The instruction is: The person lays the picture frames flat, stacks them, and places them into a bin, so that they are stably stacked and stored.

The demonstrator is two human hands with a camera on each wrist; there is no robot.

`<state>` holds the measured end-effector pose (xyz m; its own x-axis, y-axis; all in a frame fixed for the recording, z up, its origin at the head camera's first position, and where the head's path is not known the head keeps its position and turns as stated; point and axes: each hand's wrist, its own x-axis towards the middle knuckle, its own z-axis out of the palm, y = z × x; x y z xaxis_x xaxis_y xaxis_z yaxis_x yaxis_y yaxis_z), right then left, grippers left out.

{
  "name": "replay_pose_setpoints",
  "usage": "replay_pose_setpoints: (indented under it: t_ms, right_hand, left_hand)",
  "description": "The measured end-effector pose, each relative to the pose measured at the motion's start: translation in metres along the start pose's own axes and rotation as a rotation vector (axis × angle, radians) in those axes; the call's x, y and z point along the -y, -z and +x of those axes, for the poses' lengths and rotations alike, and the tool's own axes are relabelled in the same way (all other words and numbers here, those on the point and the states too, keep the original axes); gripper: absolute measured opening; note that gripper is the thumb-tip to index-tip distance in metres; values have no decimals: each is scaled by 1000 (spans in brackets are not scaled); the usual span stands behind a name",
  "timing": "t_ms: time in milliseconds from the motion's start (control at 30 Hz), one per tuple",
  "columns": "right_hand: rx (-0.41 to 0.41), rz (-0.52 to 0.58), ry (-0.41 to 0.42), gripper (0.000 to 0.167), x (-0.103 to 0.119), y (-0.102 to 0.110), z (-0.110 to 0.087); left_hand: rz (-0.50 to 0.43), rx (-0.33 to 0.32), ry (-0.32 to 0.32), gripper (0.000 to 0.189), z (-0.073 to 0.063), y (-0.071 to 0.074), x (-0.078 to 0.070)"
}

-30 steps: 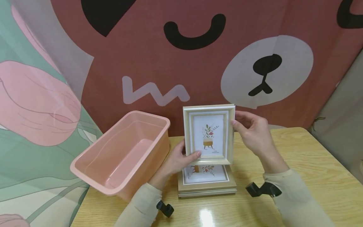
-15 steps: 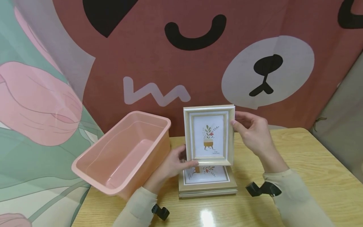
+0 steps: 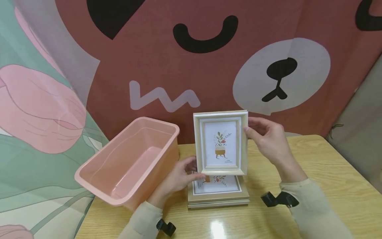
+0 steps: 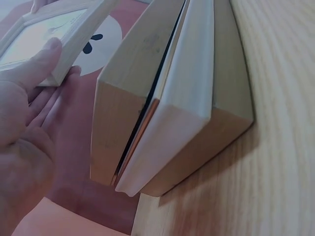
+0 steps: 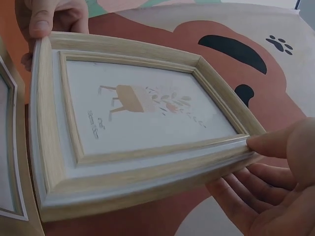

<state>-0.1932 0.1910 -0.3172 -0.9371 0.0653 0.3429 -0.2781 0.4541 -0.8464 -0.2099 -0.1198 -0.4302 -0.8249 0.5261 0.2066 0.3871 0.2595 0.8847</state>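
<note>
A cream and white picture frame (image 3: 221,142) with a potted-plant print is held up, front towards me. My right hand (image 3: 270,139) pinches its right edge, thumb on the front and fingers behind, as the right wrist view also shows. At the lower left corner, my left hand (image 3: 179,176) grips it between thumb and fingers; the left wrist view has the thumb (image 4: 49,51) over that corner. Below lies a stack of picture frames (image 3: 218,199), the top one (image 3: 216,187) with a similar print turned sideways. The raised frame covers the back of the stack.
A pink plastic bin (image 3: 104,197) stands left of the stack, with nothing visible inside. Everything rests on a light wooden table (image 3: 313,166). Behind it hangs a cloth (image 3: 149,59) printed with a bear face.
My left hand has slid down and left from the frame's front to its lower left corner, its thumb now at the bottom edge. The frame and right hand have barely moved.
</note>
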Motion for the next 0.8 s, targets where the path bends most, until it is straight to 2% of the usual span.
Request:
replay_pose_setpoints:
  t_ms: [233, 333, 467, 667, 800]
  right_hand:
    - [-35, 65, 21, 41, -1, 4, 1]
    - [-50, 116, 35, 41, -2, 3, 1]
    - [-83, 187, 60, 41, -2, 2, 1]
    - [-92, 248, 87, 33, -6, 3, 1]
    - [-83, 245, 72, 29, -10, 4, 0]
  left_hand:
    - [-37, -126, 24, 56, -5, -1, 1]
    - [-56, -158, 6, 56, -7, 0, 3]
    - [-70, -195, -59, 54, -9, 0, 5]
    - [-114, -212, -111, 57, -12, 3, 5]
    - [-87, -194, -123, 57, -15, 5, 5]
